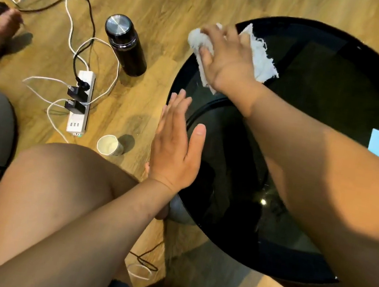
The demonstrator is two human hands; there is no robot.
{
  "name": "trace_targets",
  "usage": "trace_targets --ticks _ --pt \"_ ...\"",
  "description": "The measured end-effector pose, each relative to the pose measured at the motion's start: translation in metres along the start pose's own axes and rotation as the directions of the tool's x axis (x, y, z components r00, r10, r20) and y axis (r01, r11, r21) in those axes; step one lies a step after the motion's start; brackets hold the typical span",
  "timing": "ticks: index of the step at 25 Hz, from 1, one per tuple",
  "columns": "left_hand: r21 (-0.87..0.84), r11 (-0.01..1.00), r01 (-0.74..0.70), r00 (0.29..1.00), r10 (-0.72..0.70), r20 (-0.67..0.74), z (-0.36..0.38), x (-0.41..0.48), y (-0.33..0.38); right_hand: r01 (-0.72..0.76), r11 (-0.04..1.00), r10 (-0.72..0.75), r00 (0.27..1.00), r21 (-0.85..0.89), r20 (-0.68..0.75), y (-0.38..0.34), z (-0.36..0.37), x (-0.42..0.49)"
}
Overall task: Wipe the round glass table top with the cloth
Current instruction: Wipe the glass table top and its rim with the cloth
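1. Your left hand point(176, 141): released, fingers straight, over the counter's point(336, 96) nine o'clock rim.
2. Your right hand point(229, 59): spread flat, pressing the cloth point(264, 61) onto the glass at the ten o'clock edge.
3. Step: wiping looks under way.
4. Next: likely sweep the cloth toward the middle, keeping the pressure even.
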State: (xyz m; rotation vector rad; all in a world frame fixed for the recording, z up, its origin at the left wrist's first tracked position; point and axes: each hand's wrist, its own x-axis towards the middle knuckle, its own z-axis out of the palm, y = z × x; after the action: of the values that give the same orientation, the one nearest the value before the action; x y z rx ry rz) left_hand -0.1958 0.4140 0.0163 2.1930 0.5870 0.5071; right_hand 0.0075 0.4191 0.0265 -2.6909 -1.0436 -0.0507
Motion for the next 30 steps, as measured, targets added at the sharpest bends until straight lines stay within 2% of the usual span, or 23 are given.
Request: trace_targets --ticks 2,6,9,11,14,20,23,26,30 --pt "-0.040 0.999 0.010 1.000 -0.011 -0.010 -0.003 -0.001 0.004 0.114 0.992 -0.116 0.993 0.061 0.028 -0.007 -0.015 -0.052" --pt "-0.058 0.998 0.022 1.000 -0.022 0.001 -0.006 -0.002 0.004 0.185 0.975 -0.199 0.974 0.121 0.112 -0.004 -0.047 -0.213" --pt "0.137 0.990 -0.044 0.996 0.033 0.077 -0.003 -0.004 0.003 0.226 0.961 -0.247 0.960 0.158 0.134 0.033 -0.070 -0.320" --pt "0.269 0.954 -0.135 0.985 0.099 0.141 -0.001 -0.004 0.003 0.266 0.957 -0.281 0.949 0.120 0.141 0.051 -0.076 -0.343" --pt "0.325 0.928 -0.181 0.975 0.126 0.185 0.000 -0.003 0.001 0.248 0.968 -0.249 0.968 0.042 0.022 0.058 -0.064 -0.291" --pt "0.285 0.945 -0.161 0.979 0.116 0.170 0.000 -0.002 0.001 0.003 0.999 -0.010 0.992 -0.051 -0.126 0.078 -0.025 -0.045" --pt "0.257 0.952 -0.166 0.977 0.124 0.172 -0.001 -0.002 0.002 -0.123 0.989 0.112 0.985 -0.082 -0.128 0.095 -0.011 0.043" --pt "0.247 0.958 -0.145 0.982 0.108 0.158 -0.001 0.002 -0.001 -0.141 0.987 0.128 0.981 -0.078 -0.148 0.097 -0.008 0.069" --pt "0.294 0.948 -0.122 0.983 0.075 0.166 -0.004 0.004 0.000 -0.123 0.992 0.123 0.991 -0.014 -0.047 0.089 -0.023 0.033"
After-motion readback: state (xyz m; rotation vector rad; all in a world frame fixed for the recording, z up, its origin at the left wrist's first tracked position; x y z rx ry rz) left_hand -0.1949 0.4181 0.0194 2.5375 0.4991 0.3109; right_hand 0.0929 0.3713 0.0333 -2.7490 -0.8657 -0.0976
